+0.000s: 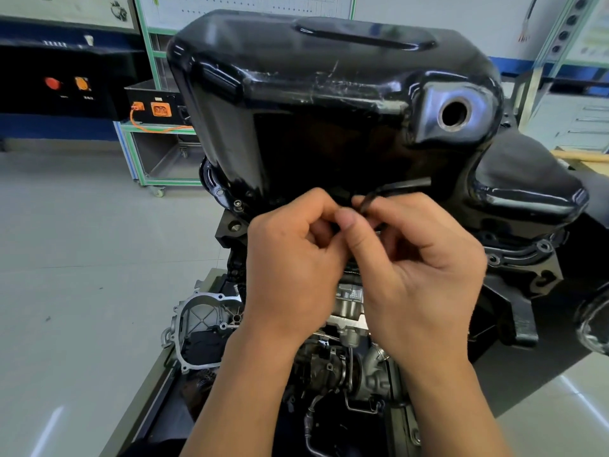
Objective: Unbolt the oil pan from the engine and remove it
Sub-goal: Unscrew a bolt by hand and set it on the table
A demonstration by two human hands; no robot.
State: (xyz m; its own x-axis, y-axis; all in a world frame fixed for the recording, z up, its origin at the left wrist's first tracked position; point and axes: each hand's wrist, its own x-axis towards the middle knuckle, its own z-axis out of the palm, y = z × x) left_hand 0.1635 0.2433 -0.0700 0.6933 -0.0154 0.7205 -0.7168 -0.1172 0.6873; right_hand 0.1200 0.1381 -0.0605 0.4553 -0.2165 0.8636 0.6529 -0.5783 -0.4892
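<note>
A glossy black oil pan (323,94) sits on top of the upturned engine (346,367), with an open drain hole (456,114) at its right. My two hands meet at the pan's near flange. My right hand (415,268) pinches a black L-shaped hex key (392,191), whose arm sticks out to the right. My left hand (293,258) has its fingers curled against the key's lower end; what they hold is hidden. A bolt (238,203) shows in the flange to the left of my hands.
The engine stands on a grey-green stand (155,387). A silver cover housing (201,328) juts out at the lower left. A green-framed trolley with orange connectors (158,127) stands behind on the left. Grey floor lies to the left and lower right.
</note>
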